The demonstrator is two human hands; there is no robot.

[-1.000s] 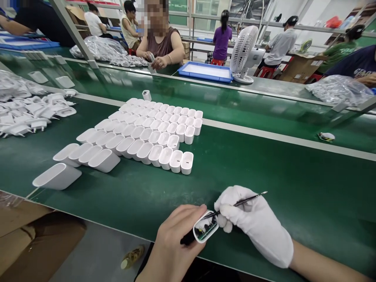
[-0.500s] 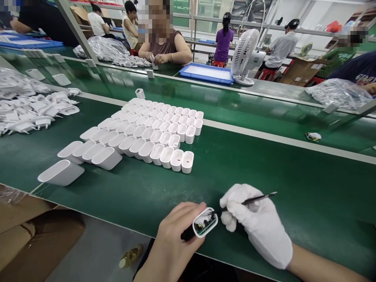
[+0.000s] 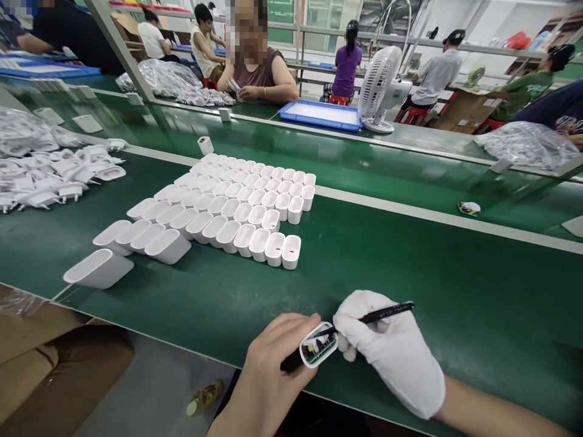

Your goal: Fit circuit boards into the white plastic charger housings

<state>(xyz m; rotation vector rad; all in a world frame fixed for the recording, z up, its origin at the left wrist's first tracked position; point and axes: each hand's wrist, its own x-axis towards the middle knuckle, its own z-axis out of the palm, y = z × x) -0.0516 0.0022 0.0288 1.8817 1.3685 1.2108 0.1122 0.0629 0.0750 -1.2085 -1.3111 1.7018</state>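
Observation:
My bare left hand (image 3: 268, 370) is closed around a white charger housing (image 3: 304, 363), its open end tilted up toward me. Inside sits a green circuit board (image 3: 321, 350) with small parts, one of them yellow. My right hand (image 3: 387, 352), in a white glove, pinches black tweezers (image 3: 387, 312). Their tips reach into the housing's opening, beside the board's parts; whether they grip anything there I cannot tell. Rows of empty white housings (image 3: 228, 233) stand open side up on the green bench, beyond my hands to the left.
A pile of white plug parts (image 3: 59, 176) lies at the left. On the moving strip behind is a small circuit assembly (image 3: 469, 208). Across the bench are a blue tray (image 3: 321, 125), a white fan (image 3: 380, 88) and a plastic bag (image 3: 528, 145). Several people sit beyond.
My right hand has shifted left, and the tweezers reach deeper into the housing. My left hand is nearly still. Items on the far strip have moved left.

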